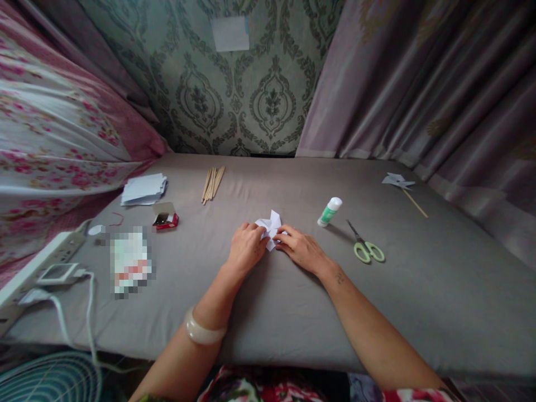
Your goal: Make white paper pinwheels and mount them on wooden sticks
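A white paper pinwheel (273,222) with folded points lies on the grey cloth in front of me. My left hand (248,244) grips its left side, fingers closed on the paper. From the right, my right hand (300,247) pinches the opposite edge between thumb and fingers. The fingertips hide part of the folds. Beyond my right hand a glue stick (330,211) with a white cap stands tilted in view, and green-handled scissors (363,245) lie beside it. A finished-looking pinwheel on a stick (400,181) rests at the far right.
Several wooden sticks (213,184) lie at the back, left of centre. Near them are a stack of white paper (144,190) and an open small red box (166,221). A blurred packet (130,261), a power strip (56,254) with cables and a fan (50,379) are at left.
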`<state>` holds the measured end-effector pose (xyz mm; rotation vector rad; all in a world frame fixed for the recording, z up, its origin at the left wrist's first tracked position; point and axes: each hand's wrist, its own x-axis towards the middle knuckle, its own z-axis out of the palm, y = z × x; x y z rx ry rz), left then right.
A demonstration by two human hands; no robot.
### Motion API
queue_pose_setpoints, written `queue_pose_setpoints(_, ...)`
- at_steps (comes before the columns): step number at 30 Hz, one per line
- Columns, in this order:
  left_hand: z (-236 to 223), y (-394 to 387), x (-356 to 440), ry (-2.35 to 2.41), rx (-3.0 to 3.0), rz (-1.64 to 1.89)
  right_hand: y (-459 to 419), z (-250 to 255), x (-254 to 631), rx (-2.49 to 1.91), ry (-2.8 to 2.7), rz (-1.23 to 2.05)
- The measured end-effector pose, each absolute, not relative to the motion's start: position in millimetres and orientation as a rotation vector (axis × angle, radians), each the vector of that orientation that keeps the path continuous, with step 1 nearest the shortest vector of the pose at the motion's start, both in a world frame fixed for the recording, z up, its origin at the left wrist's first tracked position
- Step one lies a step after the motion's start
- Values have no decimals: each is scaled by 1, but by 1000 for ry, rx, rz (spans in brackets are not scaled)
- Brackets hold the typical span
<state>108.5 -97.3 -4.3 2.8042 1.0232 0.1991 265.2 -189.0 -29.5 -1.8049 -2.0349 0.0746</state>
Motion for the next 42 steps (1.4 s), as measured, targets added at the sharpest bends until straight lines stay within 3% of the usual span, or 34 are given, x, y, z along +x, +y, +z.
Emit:
queue_pose_setpoints(10, -12, -94, 108, 1012, 2805, 216, -185, -35, 264, -1773, -2095, -55)
queue_pose_setpoints(23, -3, -102, 107, 967, 2818, 210, -186, -35, 252, -1792, -1742, 235)
queue_pose_setpoints(42, -6, -102, 111, 815, 2851, 150, -172, -26, 238, -2206, -1315, 363)
